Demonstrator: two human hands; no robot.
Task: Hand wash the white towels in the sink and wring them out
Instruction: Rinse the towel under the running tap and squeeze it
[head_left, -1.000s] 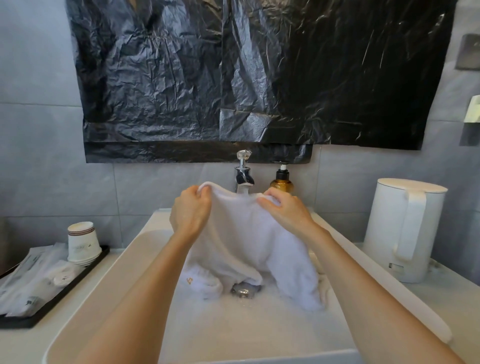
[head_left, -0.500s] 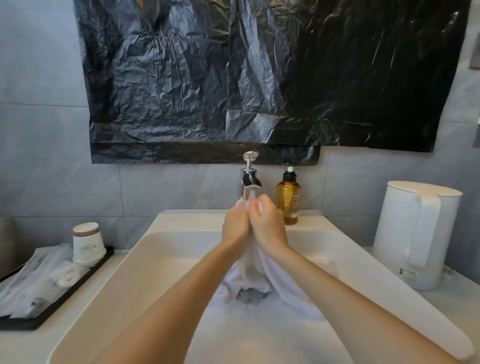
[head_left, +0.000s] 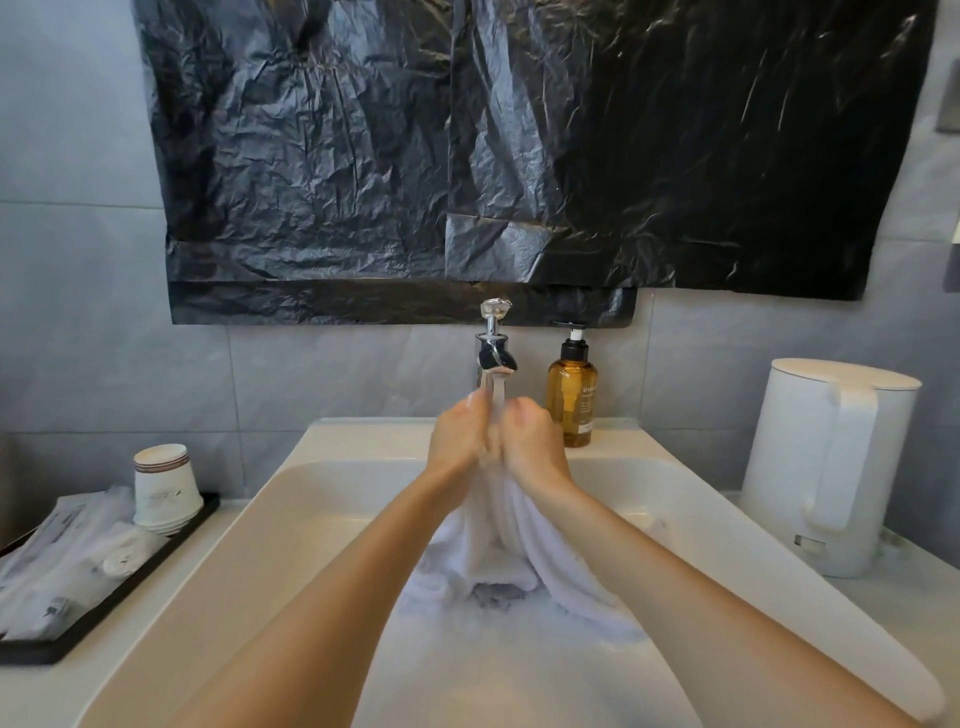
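Your left hand (head_left: 460, 441) and right hand (head_left: 530, 447) press knuckle to knuckle, both clenched on the bunched white towel (head_left: 498, 535), which hangs beneath them into the sink (head_left: 311, 499). Rub fold against fold, keeping below the faucet (head_left: 493, 358) just beyond your fists.

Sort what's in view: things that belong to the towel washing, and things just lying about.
In the job: towel, gripped by left hand and right hand; sink; faucet.

Lying about: amber bottle, kettle, paper cups, tray of packets, black plastic on the wall.
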